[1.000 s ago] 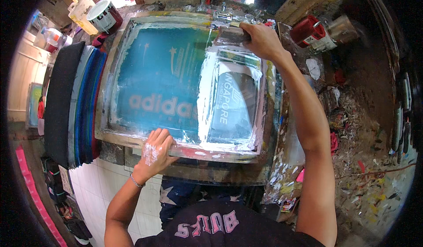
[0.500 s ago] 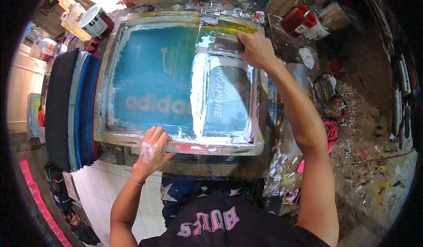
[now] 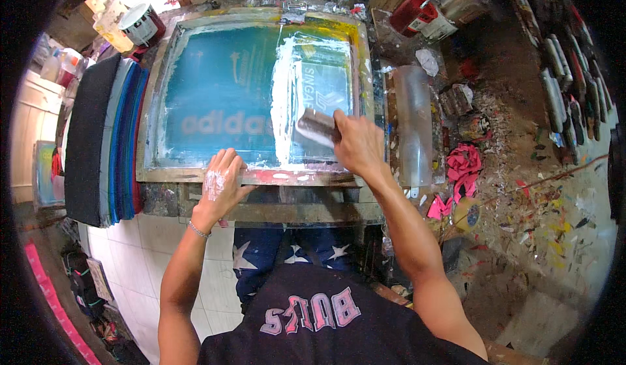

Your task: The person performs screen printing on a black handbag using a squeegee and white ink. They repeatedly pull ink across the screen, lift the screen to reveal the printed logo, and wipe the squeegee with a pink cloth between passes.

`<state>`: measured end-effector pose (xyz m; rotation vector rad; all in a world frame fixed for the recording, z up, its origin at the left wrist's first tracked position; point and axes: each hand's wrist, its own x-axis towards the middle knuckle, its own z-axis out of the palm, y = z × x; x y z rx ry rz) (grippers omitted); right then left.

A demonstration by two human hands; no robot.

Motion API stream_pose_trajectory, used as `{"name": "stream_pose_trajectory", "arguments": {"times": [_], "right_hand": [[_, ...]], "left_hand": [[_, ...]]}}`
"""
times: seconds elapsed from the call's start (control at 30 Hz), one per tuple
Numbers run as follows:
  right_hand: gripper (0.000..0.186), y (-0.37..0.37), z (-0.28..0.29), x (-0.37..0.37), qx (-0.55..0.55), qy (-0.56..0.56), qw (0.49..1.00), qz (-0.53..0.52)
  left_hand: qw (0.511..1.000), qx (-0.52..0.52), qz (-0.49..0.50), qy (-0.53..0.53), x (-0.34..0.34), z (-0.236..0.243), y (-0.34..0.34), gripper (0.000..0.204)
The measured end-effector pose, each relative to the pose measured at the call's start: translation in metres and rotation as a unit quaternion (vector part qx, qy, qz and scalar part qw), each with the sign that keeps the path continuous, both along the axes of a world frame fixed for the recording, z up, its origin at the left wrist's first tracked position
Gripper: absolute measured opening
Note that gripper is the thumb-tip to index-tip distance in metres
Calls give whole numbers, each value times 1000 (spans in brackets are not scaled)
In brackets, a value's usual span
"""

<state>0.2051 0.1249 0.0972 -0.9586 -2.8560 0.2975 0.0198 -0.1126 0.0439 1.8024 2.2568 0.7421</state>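
Note:
A teal printing screen [image 3: 222,85] in a worn wooden frame [image 3: 149,114] lies before me, with white ink along a lighter right-hand panel bearing pale lettering [image 3: 323,85]. My left hand [image 3: 222,176] grips the frame's near edge, fingers curled over it, white smears on its back. My right hand [image 3: 357,143] is closed around a dark squeegee [image 3: 316,125], which is on the lower part of that panel. A metal hinge [image 3: 293,13] holds the frame's far edge.
At left is a tall stack of dark and blue fabric pieces [image 3: 98,137]. Paint cans [image 3: 140,25] [image 3: 414,18] stand at the back. To the right are a plastic sheet [image 3: 414,124], crumpled pink scraps [image 3: 463,169], a paint-spattered surface [image 3: 548,215] and several squeegees [image 3: 567,91].
My right hand has drawn the squeegee from the panel's far end down toward the near end. My left hand stays on the frame edge. The whole view has shifted.

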Motion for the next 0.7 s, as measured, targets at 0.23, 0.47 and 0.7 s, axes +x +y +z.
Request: {"name": "stream_pose_trajectory", "arguments": {"times": [0.23,0.47,0.7], "right_hand": [[20,-7,22,14,-58,0,998,37],[16,-3,10,11,1,-24,996,90],[15,-4,3,16,16,-7,993,115]], "left_hand": [[1000,17,-3,18,-2,-2,-1,47],[999,37,-4,26,-3,-4,-1,48],[1000,22,-9,18,-2,-2,0,48]]}}
